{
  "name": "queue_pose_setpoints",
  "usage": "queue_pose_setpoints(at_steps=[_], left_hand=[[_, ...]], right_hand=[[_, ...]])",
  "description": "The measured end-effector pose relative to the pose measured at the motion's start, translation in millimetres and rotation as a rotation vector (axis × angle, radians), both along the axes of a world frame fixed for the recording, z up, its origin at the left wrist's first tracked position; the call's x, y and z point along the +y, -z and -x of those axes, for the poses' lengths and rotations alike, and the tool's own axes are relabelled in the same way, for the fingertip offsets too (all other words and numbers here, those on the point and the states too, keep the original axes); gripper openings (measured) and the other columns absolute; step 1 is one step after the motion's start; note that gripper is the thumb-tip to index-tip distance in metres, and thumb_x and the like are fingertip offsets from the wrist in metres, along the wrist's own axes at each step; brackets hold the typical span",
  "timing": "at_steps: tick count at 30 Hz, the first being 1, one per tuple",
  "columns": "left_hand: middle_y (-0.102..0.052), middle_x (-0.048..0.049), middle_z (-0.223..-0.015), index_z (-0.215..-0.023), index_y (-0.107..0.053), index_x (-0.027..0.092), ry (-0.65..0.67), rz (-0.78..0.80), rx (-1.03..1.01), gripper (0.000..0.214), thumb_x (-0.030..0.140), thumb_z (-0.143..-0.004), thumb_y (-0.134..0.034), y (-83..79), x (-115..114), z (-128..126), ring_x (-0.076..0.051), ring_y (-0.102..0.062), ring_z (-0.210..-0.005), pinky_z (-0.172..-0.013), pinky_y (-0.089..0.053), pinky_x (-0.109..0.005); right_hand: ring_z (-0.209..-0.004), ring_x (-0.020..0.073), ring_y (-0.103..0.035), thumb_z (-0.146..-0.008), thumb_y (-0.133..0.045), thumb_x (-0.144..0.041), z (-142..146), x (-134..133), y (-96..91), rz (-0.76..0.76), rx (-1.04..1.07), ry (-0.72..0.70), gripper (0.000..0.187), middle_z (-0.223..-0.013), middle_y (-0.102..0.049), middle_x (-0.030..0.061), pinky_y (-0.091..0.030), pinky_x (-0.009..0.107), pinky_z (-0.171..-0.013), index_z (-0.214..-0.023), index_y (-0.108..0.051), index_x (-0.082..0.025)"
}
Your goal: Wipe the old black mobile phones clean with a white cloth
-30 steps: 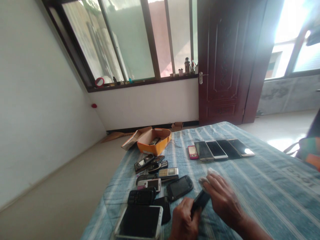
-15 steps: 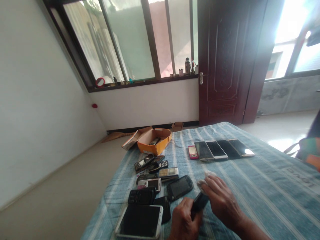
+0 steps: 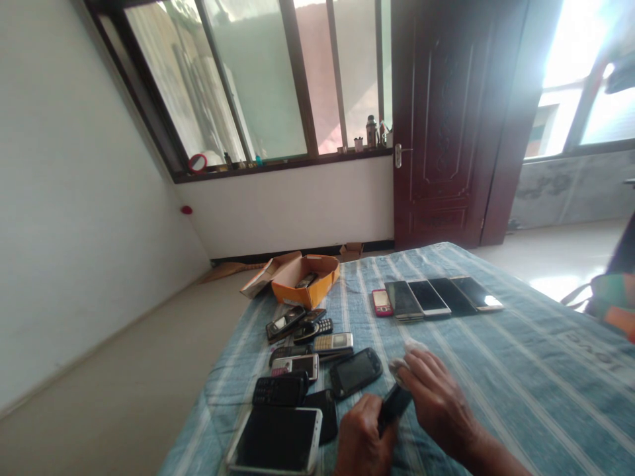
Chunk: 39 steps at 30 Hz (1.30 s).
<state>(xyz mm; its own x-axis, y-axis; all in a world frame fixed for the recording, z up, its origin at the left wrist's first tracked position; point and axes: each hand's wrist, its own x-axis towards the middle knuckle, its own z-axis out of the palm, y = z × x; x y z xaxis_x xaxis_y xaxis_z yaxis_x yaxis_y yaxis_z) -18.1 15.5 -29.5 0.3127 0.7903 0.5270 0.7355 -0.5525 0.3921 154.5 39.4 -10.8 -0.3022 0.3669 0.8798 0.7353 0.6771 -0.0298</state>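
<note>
My left hand (image 3: 366, 430) is closed around the lower end of a dark mobile phone (image 3: 395, 403), held tilted above the cloth. Pinched in the fingers of my right hand (image 3: 439, 395) is a crumpled white wipe (image 3: 414, 346), pressed against the phone's upper end; whether it is tissue or cloth I cannot tell. A black touchscreen phone (image 3: 356, 373) lies just left of the held one. Beside my left hand are another black phone (image 3: 323, 416) and a large white-framed phone (image 3: 275, 439), screen up. My fingers hide part of the held phone.
Several old keypad phones (image 3: 333, 342) lie in a loose group on the left of the striped blue cloth (image 3: 496, 383). Behind them stands an open orange box (image 3: 306, 291) with a phone inside. A pink phone (image 3: 381, 302) and several smartphones (image 3: 429, 297) form a row farther back.
Both hands keep almost the same place and hold. The view has shifted very slightly; the phones on the cloth lie as before.
</note>
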Motion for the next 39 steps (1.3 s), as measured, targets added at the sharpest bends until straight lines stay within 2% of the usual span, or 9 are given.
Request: queue_pose_setpoints(at_steps=[6,12,16,19,23,28,35,39], left_hand=[[-0.059,0.0,-0.062,-0.072,-0.048,0.022,0.034,-0.094,-0.08,0.01,0.02,-0.082,-0.047,1.5,0.6,-1.6,-0.014,-0.058,-0.052,-0.048,-0.041,-0.022],[-0.058,0.001,-0.061,-0.068,-0.047,0.022,0.01,-0.049,-0.028,0.012,0.016,-0.077,-0.051,-0.9,-1.1,0.1,-0.013,-0.057,-0.052,-0.047,-0.039,-0.021],[-0.055,0.0021,-0.059,-0.067,-0.048,0.021,0.012,-0.096,-0.046,0.014,0.011,-0.076,-0.05,-5.0,-1.1,0.2,-0.012,-0.055,-0.051,-0.046,-0.039,-0.02],[-0.054,0.0019,-0.059,-0.068,-0.049,0.021,0.034,-0.16,-0.083,0.014,0.01,-0.078,-0.049,-9.5,-0.8,0.3,-0.011,-0.055,-0.052,-0.048,-0.04,-0.019],[-0.055,0.0001,-0.061,-0.073,-0.052,0.02,0.064,-0.226,-0.113,0.013,0.011,-0.081,-0.048,-17.4,-2.0,0.7,-0.012,-0.056,-0.054,-0.049,-0.041,-0.019],[-0.056,-0.0013,-0.062,-0.075,-0.051,0.019,0.098,-0.274,-0.107,0.012,0.01,-0.082,-0.047,-27.0,-4.3,-0.4,-0.013,-0.056,-0.056,-0.051,-0.042,-0.02],[-0.055,-0.0006,-0.061,-0.078,-0.054,0.018,0.089,-0.317,-0.072,0.011,0.01,-0.083,-0.049,-33.4,-2.8,0.6,-0.012,-0.055,-0.053,-0.049,-0.041,-0.02],[-0.058,-0.0018,-0.064,-0.08,-0.056,0.017,0.087,-0.314,-0.062,0.01,0.01,-0.083,-0.049,-43.5,-3.1,1.0,-0.013,-0.057,-0.056,-0.052,-0.044,-0.021]], right_hand=[[-0.101,0.0227,-0.059,-0.096,-0.038,-0.014,17.2,-12.8,-3.2,-0.001,-0.01,-0.117,0.028,-0.094,-0.065,0.0088,-0.047,0.041,-0.094,-0.1,-0.066,-0.013],[-0.103,0.0237,-0.06,-0.094,-0.042,-0.01,-3.8,2.8,-0.3,0.023,0.008,0.004,0.025,-0.091,-0.065,0.0084,-0.05,0.042,-0.09,-0.097,-0.067,-0.015],[-0.105,0.0235,-0.061,-0.093,-0.044,-0.013,-14.6,10.1,1.6,0.041,0.045,0.06,0.024,-0.091,-0.066,0.0082,-0.053,0.04,-0.087,-0.098,-0.067,-0.017],[-0.105,0.023,-0.061,-0.093,-0.044,-0.012,-9.5,5.3,-1.8,0.062,0.083,0.007,0.025,-0.092,-0.066,0.0081,-0.053,0.039,-0.088,-0.1,-0.067,-0.018],[-0.102,0.0214,-0.062,-0.09,-0.042,-0.006,5.1,-9.6,-15.4,0.094,0.131,-0.124,0.029,-0.095,-0.066,0.0083,-0.053,0.039,-0.089,-0.104,-0.066,-0.017],[-0.098,0.0219,-0.062,-0.09,-0.043,-0.007,14.4,-20.2,-27.5,0.073,0.141,-0.215,0.027,-0.096,-0.066,0.0101,-0.053,0.04,-0.088,-0.105,-0.064,-0.015],[-0.096,0.0214,-0.063,-0.091,-0.042,-0.007,0.3,-3.2,-13.8,0.109,0.156,-0.103,0.028,-0.09,-0.066,0.0084,-0.054,0.039,-0.086,-0.1,-0.066,-0.017],[-0.097,0.0204,-0.064,-0.09,-0.042,-0.006,-1.9,-4.9,-20.7,0.131,0.201,-0.084,0.03,-0.092,-0.067,0.008,-0.055,0.036,-0.086,-0.103,-0.066,-0.018]])
